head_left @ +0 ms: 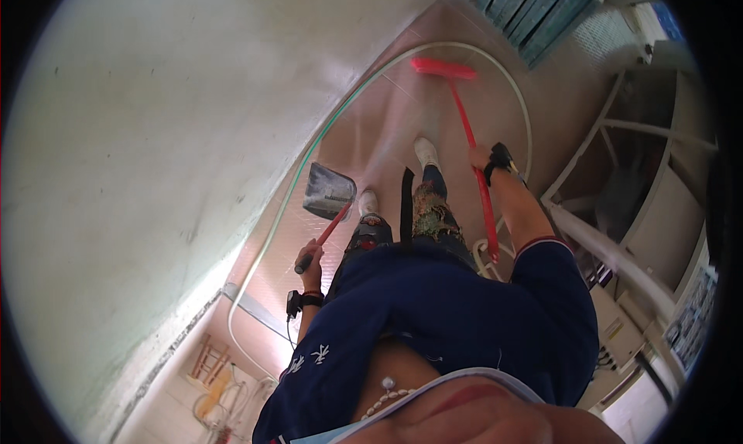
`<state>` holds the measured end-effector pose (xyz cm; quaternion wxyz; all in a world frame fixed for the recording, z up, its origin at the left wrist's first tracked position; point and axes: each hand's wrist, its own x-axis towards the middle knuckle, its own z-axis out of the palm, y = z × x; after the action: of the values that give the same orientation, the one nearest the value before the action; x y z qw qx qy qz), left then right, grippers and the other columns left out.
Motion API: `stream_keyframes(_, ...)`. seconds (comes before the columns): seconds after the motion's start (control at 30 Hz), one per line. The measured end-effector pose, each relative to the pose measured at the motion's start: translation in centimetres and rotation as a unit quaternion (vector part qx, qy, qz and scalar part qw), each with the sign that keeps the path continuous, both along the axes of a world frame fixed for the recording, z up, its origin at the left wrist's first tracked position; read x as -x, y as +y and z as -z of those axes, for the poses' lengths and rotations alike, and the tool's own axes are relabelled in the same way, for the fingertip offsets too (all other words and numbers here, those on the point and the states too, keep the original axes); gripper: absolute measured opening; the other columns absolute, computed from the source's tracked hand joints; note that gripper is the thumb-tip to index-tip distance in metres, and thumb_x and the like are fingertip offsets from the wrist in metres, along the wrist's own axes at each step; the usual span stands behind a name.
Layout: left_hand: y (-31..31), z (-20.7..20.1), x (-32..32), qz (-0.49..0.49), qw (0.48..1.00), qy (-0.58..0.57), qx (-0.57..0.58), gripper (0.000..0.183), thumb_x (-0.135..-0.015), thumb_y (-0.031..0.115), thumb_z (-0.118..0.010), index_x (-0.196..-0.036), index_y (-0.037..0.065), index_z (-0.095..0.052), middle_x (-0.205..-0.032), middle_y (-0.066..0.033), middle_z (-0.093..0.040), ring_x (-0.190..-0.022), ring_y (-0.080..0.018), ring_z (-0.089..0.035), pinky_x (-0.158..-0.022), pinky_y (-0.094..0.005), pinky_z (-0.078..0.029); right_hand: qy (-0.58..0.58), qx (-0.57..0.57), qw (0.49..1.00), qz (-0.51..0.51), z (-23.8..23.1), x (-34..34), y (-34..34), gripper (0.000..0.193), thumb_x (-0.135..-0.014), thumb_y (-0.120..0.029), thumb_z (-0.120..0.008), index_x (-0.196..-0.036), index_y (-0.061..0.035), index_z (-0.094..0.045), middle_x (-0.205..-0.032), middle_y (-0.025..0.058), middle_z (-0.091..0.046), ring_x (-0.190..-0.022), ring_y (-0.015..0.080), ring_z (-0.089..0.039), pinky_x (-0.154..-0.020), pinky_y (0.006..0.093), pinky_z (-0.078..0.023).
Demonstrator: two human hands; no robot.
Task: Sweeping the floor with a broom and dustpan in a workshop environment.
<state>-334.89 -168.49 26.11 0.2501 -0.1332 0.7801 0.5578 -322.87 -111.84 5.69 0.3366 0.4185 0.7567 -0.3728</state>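
My left hand (311,264) is closed around the dark grip of a long-handled dustpan. The red handle runs up to a grey, dirty-looking pan (328,190), left of my left foot. Whether the pan rests on the floor or hangs just above it, I cannot tell. My right hand (481,157) grips the red stick of a broom (465,121) partway along its length. The red broom head (443,68) is ahead of my feet, slightly blurred, over the tiled floor. The upper end of the stick comes back beside my right hip.
A pale green hose (529,127) curves across the tiled floor (387,127) around my feet and along the wall (170,111) on the left. Blue-green slatted boards (534,11) stand at the far right. A metal frame (611,235) with machinery is on my right.
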Motion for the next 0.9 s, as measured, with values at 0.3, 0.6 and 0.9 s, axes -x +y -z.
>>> stream_keyframes(0.3, -6.7, 0.4, 5.8, 0.241, 0.97, 0.045, -0.007, 0.01, -0.073, 0.0, -0.063, -0.083, 0.0, -0.06, -0.095, -0.0105, -0.063, -0.082, -0.0147, -0.059, -0.074, -0.0255, -0.046, -0.137, 0.097, 0.923, 0.346, -21.0, -6.3, -27.5, 0.031, -0.09, -0.032, -0.035, -0.075, -0.0066, -0.045, -0.048, 0.0062, -0.042, -0.036, 0.0167, -0.043, -0.031, 0.0315, -0.036)
stream_keyframes(0.6, -9.1, -2.5, 3.0, 0.248, 0.968, 0.005, 0.033, 0.011, -0.073, 0.0, -0.064, -0.084, 0.001, -0.061, -0.097, -0.0125, -0.062, -0.088, -0.0189, -0.059, -0.078, -0.0289, -0.046, -0.023, 0.193, 0.896, 0.398, -23.4, -18.0, -32.5, 0.016, -0.088, -0.018, -0.042, -0.081, -0.0048, -0.049, -0.049, 0.0042, -0.042, -0.037, 0.0137, -0.043, -0.033, 0.0306, -0.035)
stream_keyframes(0.9, -7.8, -3.3, 1.9, 0.231, 0.972, 0.009, 0.05, 0.01, -0.074, -0.001, -0.062, -0.083, 0.0, -0.059, -0.1, -0.0117, -0.062, -0.091, -0.0189, -0.058, -0.081, -0.0278, -0.045, 0.029, 0.0, 0.999, -0.042, -20.3, -12.1, -22.7, 0.02, -0.084, -0.022, -0.046, -0.094, -0.0056, -0.053, -0.073, 0.0186, -0.057, -0.067, 0.0321, -0.057, -0.061, 0.0401, -0.046)
